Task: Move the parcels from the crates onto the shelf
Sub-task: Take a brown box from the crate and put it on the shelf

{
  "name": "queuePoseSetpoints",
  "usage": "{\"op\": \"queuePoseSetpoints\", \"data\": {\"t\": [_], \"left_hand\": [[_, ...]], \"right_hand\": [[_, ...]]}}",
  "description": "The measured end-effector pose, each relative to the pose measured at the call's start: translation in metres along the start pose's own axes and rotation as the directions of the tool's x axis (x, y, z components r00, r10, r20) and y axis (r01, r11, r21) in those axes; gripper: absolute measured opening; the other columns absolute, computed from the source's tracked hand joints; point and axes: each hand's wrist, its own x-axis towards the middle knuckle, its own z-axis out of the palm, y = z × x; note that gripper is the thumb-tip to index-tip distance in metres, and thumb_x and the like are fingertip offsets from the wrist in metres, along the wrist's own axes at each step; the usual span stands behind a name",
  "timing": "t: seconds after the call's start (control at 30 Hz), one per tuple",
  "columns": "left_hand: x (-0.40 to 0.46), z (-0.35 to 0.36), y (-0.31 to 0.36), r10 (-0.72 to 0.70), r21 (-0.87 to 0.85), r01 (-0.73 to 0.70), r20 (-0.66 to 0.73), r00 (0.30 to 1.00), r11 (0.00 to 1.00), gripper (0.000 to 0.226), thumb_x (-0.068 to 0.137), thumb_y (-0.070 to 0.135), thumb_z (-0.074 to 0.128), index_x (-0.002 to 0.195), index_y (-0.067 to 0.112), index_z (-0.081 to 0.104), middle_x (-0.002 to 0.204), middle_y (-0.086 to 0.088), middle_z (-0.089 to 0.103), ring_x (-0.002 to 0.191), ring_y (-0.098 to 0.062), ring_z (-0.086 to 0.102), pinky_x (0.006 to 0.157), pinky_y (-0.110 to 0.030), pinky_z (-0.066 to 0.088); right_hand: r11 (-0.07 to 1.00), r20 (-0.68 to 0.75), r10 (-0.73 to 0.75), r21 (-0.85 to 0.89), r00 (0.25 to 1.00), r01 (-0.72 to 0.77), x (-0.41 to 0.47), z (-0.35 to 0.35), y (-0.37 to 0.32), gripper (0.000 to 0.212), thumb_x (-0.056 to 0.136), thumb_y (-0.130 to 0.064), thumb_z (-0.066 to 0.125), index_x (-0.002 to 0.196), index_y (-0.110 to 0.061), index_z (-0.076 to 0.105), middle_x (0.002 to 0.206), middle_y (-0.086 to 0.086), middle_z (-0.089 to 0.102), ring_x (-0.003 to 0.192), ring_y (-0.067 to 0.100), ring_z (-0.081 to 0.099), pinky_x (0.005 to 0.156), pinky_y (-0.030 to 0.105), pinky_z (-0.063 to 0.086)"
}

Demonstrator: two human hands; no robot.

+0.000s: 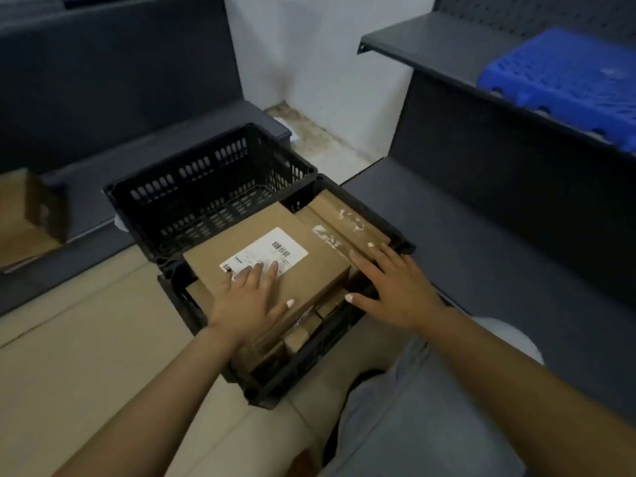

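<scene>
The left hand lies flat, fingers straight, on the labelled parcel atop the full near crate; the right hand, also released, rests at its right edge. With no grip yet, the smooth, rectangular cardboard could slide off the uneven parcels below against the slotted plastic wall.

Stockroom: metal shelving, crates, labelled parcels.
</scene>
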Motion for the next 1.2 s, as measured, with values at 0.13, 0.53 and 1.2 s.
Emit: {"op": "queuePoseSetpoints", "data": {"t": [0.13, 0.53, 1.2], "left_hand": [[-0.001, 0.017, -0.008, -0.016, 0.007, 0.016, -0.017, 1.000, 1.000, 0.107, 0.063, 0.083, -0.015, 0.153, 0.026, 0.001, 0.159, -0.006, 0.013, 0.146, -0.024, 0.012, 0.116, -0.049, 0.007], [-0.008, 0.036, -0.004, -0.253, -0.021, 0.257, 0.115, 0.961, 0.966, 0.108, 0.050, 0.094, 0.006, 0.143, 0.047, -0.022, 0.157, -0.016, -0.020, 0.140, -0.050, -0.014, 0.111, -0.065, 0.002], [-0.019, -0.031, 0.015, -0.201, -0.413, 0.124, -0.150, 0.968, 0.902, 0.104, 0.065, 0.077, 0.059, 0.149, 0.043, 0.008, 0.160, -0.002, -0.010, 0.141, -0.045, -0.005, 0.113, -0.059, 0.015]], "right_hand": [[1.000, 0.107, -0.002, -0.010, 0.994, 0.003, 0.032, 0.013, 0.003, 0.081, 0.089, -0.071, 0.032, 0.152, -0.034, -0.002, 0.161, 0.005, -0.003, 0.147, 0.024, -0.003, 0.118, 0.049, 0.004], [1.000, 0.251, 0.022, 0.015, 0.968, -0.027, 0.078, 0.048, 0.007, 0.091, 0.086, -0.067, 0.045, 0.150, -0.034, -0.011, 0.160, 0.012, 0.007, 0.145, 0.031, 0.009, 0.115, 0.052, 0.010], [0.885, -0.096, 0.119, 0.462, 0.988, -0.061, 0.029, -0.009, 0.000, 0.085, 0.087, -0.046, 0.062, 0.152, -0.027, 0.010, 0.149, 0.008, 0.027, 0.127, 0.028, 0.040, 0.101, 0.039, 0.043]]}}
